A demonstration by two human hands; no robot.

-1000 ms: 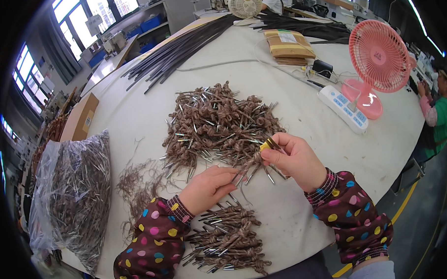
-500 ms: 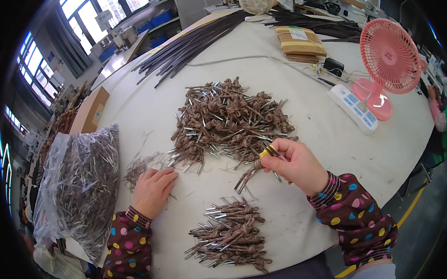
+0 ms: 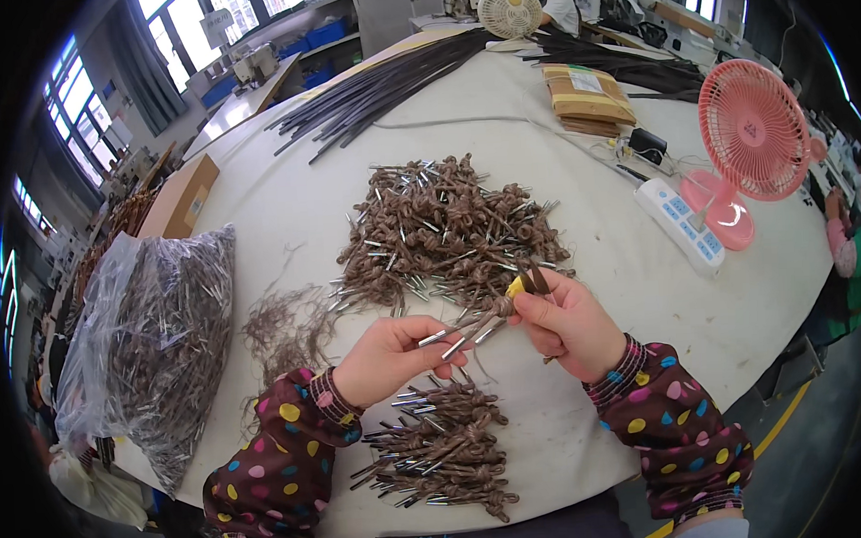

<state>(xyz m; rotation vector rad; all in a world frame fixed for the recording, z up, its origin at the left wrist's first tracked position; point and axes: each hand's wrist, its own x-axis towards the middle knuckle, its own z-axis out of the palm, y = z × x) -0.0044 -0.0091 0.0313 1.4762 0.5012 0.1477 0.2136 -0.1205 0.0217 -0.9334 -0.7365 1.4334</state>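
Note:
My right hand (image 3: pixel 577 328) is closed around small thread snips (image 3: pixel 535 282) with dark blades and a yellow part, and around a knotted brown cord (image 3: pixel 497 314) with metal tips. From the other side, the thumb and fingers of my left hand (image 3: pixel 388 358) close on the cord's silvery tips. Just beyond my hands lies a large heap of similar knotted cords (image 3: pixel 452 216). Nearer to me, a smaller pile of cords (image 3: pixel 446 444) is laid with most metal tips pointing left. Loose brown thread scraps (image 3: pixel 286 329) lie beyond my left forearm.
A clear plastic bag (image 3: pixel 172 344) full of tipped cords stands at the left by a cardboard box (image 3: pixel 183 197). At the right are a white power strip (image 3: pixel 680 224) and a pink fan (image 3: pixel 753 130). Dark strips (image 3: pixel 382 90) and brown packets (image 3: pixel 588 97) lie farther back.
My left hand has lifted off the table by the thread scraps and moved right to the cord's tips. My right hand still holds the snips and cord. The view has shifted slightly.

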